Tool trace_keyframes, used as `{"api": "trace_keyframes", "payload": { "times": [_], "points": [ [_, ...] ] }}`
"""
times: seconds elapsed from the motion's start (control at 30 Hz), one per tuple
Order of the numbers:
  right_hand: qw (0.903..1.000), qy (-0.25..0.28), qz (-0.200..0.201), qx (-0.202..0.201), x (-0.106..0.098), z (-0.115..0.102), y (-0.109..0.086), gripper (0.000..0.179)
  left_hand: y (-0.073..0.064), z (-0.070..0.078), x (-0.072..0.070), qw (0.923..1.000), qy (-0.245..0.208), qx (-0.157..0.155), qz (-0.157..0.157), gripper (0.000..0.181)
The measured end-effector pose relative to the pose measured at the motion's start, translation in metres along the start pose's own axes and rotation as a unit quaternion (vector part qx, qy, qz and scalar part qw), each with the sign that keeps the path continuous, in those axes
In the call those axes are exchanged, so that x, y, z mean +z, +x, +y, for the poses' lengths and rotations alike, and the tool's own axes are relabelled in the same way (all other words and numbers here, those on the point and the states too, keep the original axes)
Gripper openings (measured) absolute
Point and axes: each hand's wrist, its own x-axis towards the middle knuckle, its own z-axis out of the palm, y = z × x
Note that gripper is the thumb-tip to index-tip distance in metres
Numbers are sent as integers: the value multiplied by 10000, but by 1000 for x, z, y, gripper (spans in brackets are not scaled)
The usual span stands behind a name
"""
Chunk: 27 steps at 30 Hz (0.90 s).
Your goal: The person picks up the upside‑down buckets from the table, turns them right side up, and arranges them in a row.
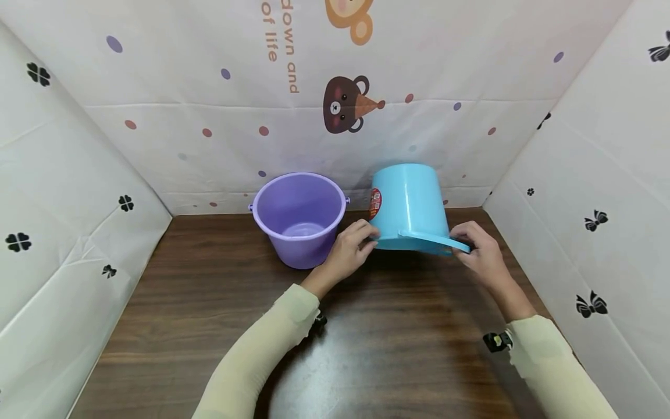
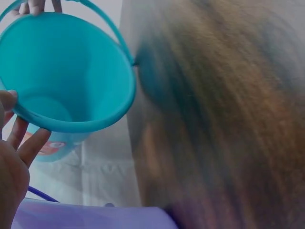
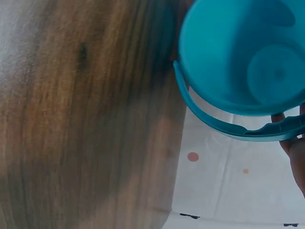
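A light blue bucket (image 1: pixel 413 198) is tipped over at the back right, its mouth turned down and toward me. My left hand (image 1: pixel 349 250) pinches its rim on the left, thumb inside and fingers outside in the left wrist view. At the right side, my right hand (image 1: pixel 480 250) holds the bucket by its rim and blue handle (image 3: pixel 214 123). The bucket's inside (image 2: pixel 71 71) shows only smooth blue wall and base. Just left of it, a purple bucket (image 1: pixel 300 250) stands upright with its mouth up, close beside my left hand.
Under everything is a dark brown wooden tabletop (image 1: pixel 183 302). White printed sheeting (image 1: pixel 173 145) rises behind and on both sides, close behind both buckets. A red label (image 1: pixel 375 203) is on the blue bucket's side.
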Motion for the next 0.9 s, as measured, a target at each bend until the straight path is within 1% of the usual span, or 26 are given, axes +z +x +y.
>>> {"api": "trace_keyframes", "payload": {
  "times": [0.17,0.3,0.47,0.57,0.67,0.8,0.9],
  "points": [
    [9997,162,-68,148,-8,-8,2,27,7,9,-9,9999,-95,44,29,13],
    [9993,223,-142,251,-15,-15,5,29,13,15,-16,9998,-172,1,65,13],
    [9989,294,-150,336,-23,-26,10,29,20,21,-25,9988,-431,-212,28,15],
    [9983,428,-128,363,-29,-43,14,26,25,25,-31,9973,-646,-353,-12,17],
    [9966,704,-122,413,-33,-57,18,24,29,28,-35,9951,-819,-553,-89,18],
    [9919,1065,-170,675,-33,-39,21,25,33,30,-41,9916,-977,-825,-197,18],
    [9894,1101,-256,911,-32,-24,23,26,38,31,-46,9896,-994,-1000,-269,19]
  ]
}}
